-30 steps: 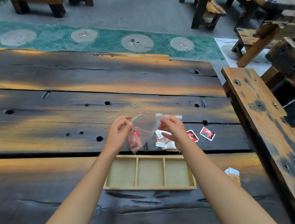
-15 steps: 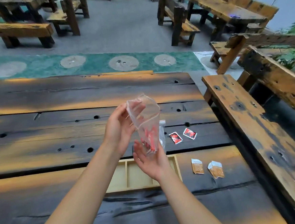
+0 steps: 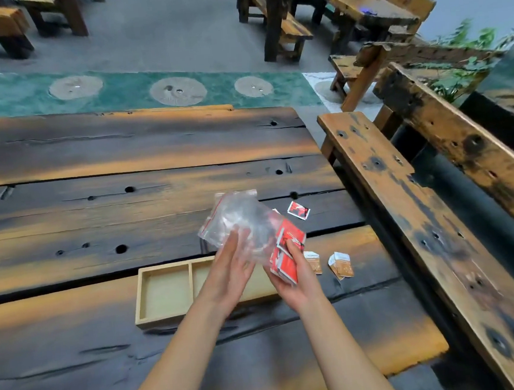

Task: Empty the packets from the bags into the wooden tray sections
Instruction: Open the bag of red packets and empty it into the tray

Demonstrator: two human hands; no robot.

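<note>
- Planks of dark, scorched wood with orange streaks and round holes make up the table (image 3: 128, 211) under both hands.
- Beyond its far edge lies grey floor with a green strip (image 3: 124, 88) set with pale round discs; more rough benches and tables stand further off.
- A long bench (image 3: 411, 213) runs along the table's right side, with green leaves behind it.
- The left hand (image 3: 229, 271) is flat, fingers together and straight, pressed against the near side of a clear plastic bag (image 3: 239, 220).
- The right hand (image 3: 296, 278) is clamped on the bag's lower end, where red packets (image 3: 288, 251) are bunched inside.
- The wooden tray (image 3: 165, 291) lies on the table directly beneath both hands; its left section is empty, and the arms cover its right part.
- Just right of the right hand lie brown packets (image 3: 342, 263); one more red packet (image 3: 298, 210) lies beyond the bag.
- Print on the packets is too blurred to read, and whether the bag's top is sealed cannot be told.
</note>
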